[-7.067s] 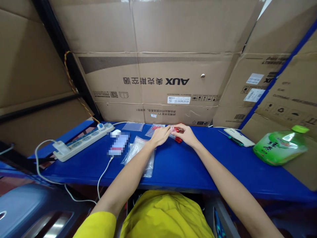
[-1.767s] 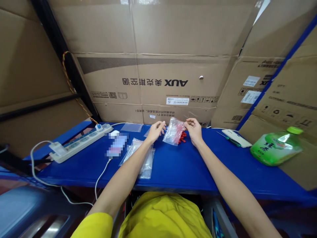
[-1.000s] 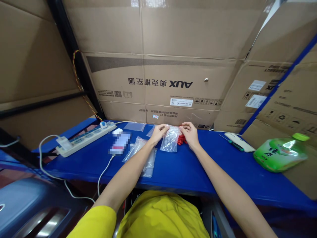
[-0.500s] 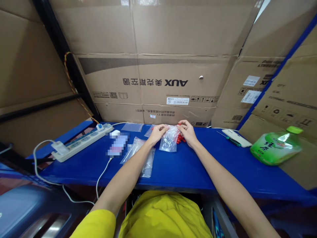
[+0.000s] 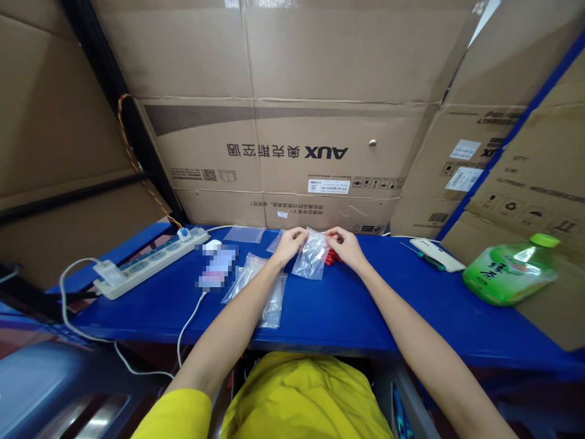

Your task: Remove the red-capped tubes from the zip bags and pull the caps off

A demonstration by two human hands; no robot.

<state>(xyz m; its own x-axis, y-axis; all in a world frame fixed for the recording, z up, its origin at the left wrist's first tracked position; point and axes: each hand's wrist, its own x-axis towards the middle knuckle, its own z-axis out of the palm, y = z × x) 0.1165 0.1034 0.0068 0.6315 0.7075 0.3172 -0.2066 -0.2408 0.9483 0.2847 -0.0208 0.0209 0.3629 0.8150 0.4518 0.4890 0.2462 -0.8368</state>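
Observation:
A small clear plastic bag (image 5: 311, 259) hangs between my two hands above the blue table, its top edge pinched at both sides. My left hand (image 5: 291, 246) is closed on its upper left corner. The fingers of my right hand (image 5: 346, 245) are closed at its upper right edge. Just behind the bag and beside my right hand lie several small red pieces (image 5: 333, 256), partly covered. More clear bags (image 5: 274, 299) lie in a loose pile under and beside my left forearm. Another flat bag (image 5: 245, 234) rests farther back.
A white power strip (image 5: 150, 261) and a blurred-out phone (image 5: 218, 268) with a cable lie to the left. On the right are a green screwdriver (image 5: 430, 262), a white flat case (image 5: 439, 253) and a green bottle (image 5: 507, 274). Cardboard (image 5: 292, 73) walls the table's back.
The bag has tilted slightly, its lower end shifting a little left. My right hand has moved slightly down along its edge; both hands stay closed on it.

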